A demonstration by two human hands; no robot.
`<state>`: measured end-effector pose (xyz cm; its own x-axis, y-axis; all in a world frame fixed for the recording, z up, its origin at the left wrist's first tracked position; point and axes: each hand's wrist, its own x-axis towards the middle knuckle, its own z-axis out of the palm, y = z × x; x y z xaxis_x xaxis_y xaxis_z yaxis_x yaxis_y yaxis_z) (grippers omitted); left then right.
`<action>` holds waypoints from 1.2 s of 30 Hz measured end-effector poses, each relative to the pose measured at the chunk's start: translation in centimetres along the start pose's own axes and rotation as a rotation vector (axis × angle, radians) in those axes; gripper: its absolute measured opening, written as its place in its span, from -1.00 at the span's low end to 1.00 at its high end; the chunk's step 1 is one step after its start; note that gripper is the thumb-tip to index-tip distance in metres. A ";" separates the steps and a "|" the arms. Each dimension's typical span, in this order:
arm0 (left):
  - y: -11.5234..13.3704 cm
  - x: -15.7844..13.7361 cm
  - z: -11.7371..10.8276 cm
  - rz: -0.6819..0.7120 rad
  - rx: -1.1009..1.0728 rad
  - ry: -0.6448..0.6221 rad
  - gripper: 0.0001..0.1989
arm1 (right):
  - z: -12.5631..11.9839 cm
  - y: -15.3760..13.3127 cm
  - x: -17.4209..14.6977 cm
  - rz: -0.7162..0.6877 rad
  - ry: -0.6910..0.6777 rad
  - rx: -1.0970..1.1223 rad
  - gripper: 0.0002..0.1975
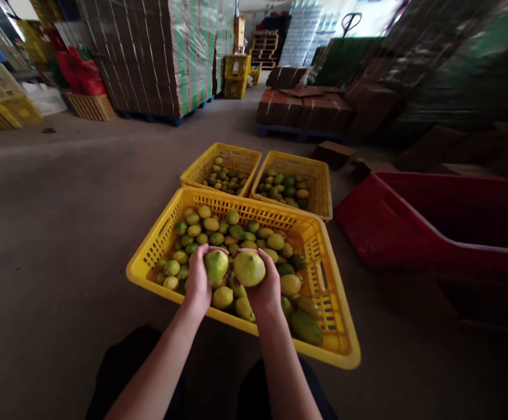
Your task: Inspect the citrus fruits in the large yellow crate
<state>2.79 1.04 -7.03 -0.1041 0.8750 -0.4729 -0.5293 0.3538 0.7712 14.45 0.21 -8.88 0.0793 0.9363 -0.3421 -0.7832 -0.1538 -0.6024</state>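
My left hand [198,283] is closed around a yellow-green lemon [216,265]. A larger, paler lemon [249,269] sits in my right hand [268,289], its pointed tip facing up. Both hands are side by side over the near part of a yellow plastic crate [339,326]. Inside that crate lie many loose lemons, from yellow to dark green, such as a yellow one [222,297] just below my hands and a long green one [305,328] at the near right. My forearms hide some of the fruit beneath.
Two more yellow crates of fruit, one at left [197,170] and one at right [322,175], stand just behind. A red plastic bin [368,233] is on the right. Wrapped carton stacks [140,58] and a low pallet of flat cardboard [302,108] stand farther back.
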 end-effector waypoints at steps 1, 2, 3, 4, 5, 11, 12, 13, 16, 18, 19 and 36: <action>0.3 0.0 0.1 -0.096 -0.061 -0.006 -0.64 | 0.0 -0.1 0.1 0.020 0.024 0.034 -0.80; 0.6 -0.1 0.1 -0.165 -0.114 -0.005 -0.65 | -0.1 -0.1 0.1 0.043 0.037 0.064 -0.82; 0.9 -0.2 0.2 -0.206 -0.158 -0.002 -0.67 | -0.2 -0.3 0.1 0.071 0.034 0.088 -0.83; 1.1 -0.2 0.2 -0.228 -0.196 -0.002 -0.69 | -0.3 -0.4 0.1 0.099 0.018 0.110 -0.82; 1.2 -0.3 0.2 -0.236 -0.228 -0.008 -0.71 | -0.4 -0.6 0.1 0.121 -0.004 0.131 -0.80; 1.0 0.0 0.2 -0.245 -0.331 -0.029 -0.79 | -0.9 -1.1 0.2 0.153 -0.032 0.259 -0.75; 0.9 0.1 0.2 -0.269 -0.321 -0.008 -0.79 | -1.0 -1.2 0.3 0.168 -0.025 0.272 -0.76; 0.8 0.1 0.3 -0.298 -0.304 0.013 -0.79 | -1.1 -1.2 0.4 0.190 -0.020 0.282 -0.76; 0.7 0.2 0.3 -0.379 -0.245 0.001 -0.73 | -1.2 -1.3 0.5 0.237 -0.033 0.281 -0.71; 0.5 0.2 0.3 -0.396 -0.245 -0.058 -0.70 | -1.1 -1.4 0.5 0.209 -0.057 0.261 -0.69; 0.4 0.3 0.2 -0.399 -0.261 -0.085 -0.70 | -1.0 -1.5 0.4 0.184 -0.065 0.251 -0.70; -4.0 -0.5 -1.1 -0.549 0.033 0.008 -0.68 | -1.5 -2.2 1.0 0.150 0.096 0.491 -0.84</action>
<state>3.98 -1.16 -10.33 0.1736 0.5561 -0.8128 -0.4806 0.7682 0.4230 17.17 1.02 -8.94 -0.0178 0.8788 -0.4768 -0.9853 -0.0964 -0.1408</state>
